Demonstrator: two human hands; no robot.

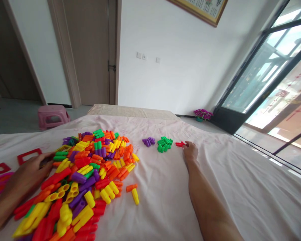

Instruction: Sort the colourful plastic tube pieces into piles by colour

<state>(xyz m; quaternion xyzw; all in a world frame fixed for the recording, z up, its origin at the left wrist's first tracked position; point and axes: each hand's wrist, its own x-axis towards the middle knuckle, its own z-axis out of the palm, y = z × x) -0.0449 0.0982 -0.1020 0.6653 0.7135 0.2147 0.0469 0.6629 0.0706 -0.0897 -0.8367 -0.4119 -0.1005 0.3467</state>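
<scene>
My right hand reaches far forward over the cloth, its fingertips pinched on a small red plastic building piece. Just left of it lies a little heap of green pieces, and beyond that a small group of purple pieces. At the left, my left hand touches the edge of a big mixed pile of plastic pieces in red, orange, yellow, green and purple. Its fingers are curled, and whatever may be in them is hidden. One orange-and-yellow joined piece lies apart, right of the pile.
A pale patterned cloth covers the surface. Red frame shapes and a magenta piece lie at the far left. Beyond stand a pink stool, a door and potted purple flowers. Glass doors are at the right.
</scene>
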